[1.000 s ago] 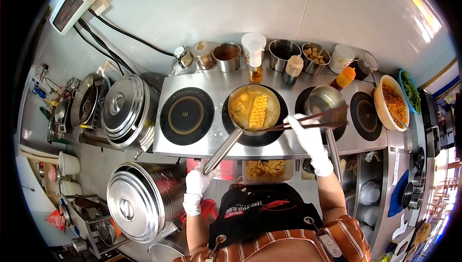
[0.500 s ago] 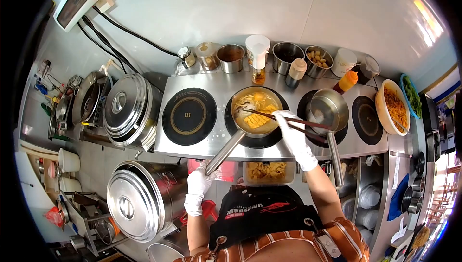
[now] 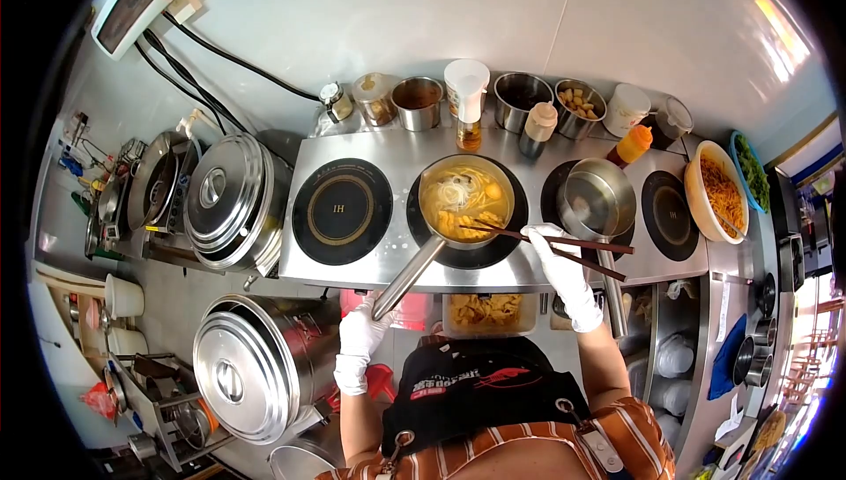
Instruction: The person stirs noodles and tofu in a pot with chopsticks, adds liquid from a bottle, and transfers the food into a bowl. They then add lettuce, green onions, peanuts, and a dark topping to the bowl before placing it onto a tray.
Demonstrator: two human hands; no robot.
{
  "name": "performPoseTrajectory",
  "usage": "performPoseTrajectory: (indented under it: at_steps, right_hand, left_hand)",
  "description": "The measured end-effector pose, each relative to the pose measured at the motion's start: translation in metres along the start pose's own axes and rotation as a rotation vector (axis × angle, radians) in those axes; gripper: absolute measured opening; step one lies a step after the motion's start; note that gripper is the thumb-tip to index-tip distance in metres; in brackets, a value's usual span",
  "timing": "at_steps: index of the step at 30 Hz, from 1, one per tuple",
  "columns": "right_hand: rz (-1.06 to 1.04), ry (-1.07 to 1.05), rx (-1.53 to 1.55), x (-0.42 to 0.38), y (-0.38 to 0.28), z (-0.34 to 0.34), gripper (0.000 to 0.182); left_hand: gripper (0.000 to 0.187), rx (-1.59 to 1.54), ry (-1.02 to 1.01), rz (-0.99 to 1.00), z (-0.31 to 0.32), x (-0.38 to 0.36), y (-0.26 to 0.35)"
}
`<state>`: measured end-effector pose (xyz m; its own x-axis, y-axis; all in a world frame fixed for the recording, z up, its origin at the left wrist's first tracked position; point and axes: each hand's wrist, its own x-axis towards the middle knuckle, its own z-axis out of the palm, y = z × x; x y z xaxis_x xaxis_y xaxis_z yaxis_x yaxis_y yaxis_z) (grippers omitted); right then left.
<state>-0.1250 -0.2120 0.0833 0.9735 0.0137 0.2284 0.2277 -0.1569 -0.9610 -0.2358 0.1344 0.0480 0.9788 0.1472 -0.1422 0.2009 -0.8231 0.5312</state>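
Note:
My left hand point(image 3: 363, 332), in a white glove, is closed round the long metal handle of a saucepan point(image 3: 412, 274). The pan stands on the second hob and holds noodles point(image 3: 483, 178) in broth, a round yellow piece and yellow ridged chunks point(image 3: 456, 223). In my gloved right hand point(image 3: 564, 279) is a pair of dark chopsticks point(image 3: 592, 243). Their tips are in the pan at the chunks, near its lower right side. Just right of my right hand, a second saucepan point(image 3: 599, 193) with clear liquid sits on the third hob.
Along the wall stand metal pots point(image 3: 417, 103), a spray bottle point(image 3: 470, 110) and squeeze bottles point(image 3: 539, 126). A bowl of orange shreds point(image 3: 716, 191) is at the right end. Large lidded pots point(image 3: 231, 182) stand left. Below the counter edge is a tub of yellow pieces point(image 3: 490, 312).
The noodles and yellow chunks have shifted in the broth, the chunks now lower in the pan. My right hand and the chopsticks have moved right and down. My left hand keeps its grip.

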Motion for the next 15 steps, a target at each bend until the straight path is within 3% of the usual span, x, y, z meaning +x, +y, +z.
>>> performPoseTrajectory:
  at_steps: [5, 11, 15]
  right_hand:
    - [-0.005, 0.013, 0.028, -0.003, 0.000, 0.003, 0.008]
    - [-0.126, 0.011, -0.100, -0.002, -0.046, -0.001, 0.009]
    - [0.003, -0.114, -0.005, -0.010, -0.039, 0.018, 0.011]
  left_hand:
    - [0.061, 0.010, -0.008, -0.004, -0.001, 0.000, 0.001]
    - [0.062, 0.002, -0.006, 0.000, 0.001, 0.000, -0.002]
    - [0.061, 0.002, 0.005, 0.026, 0.003, 0.001, -0.006]
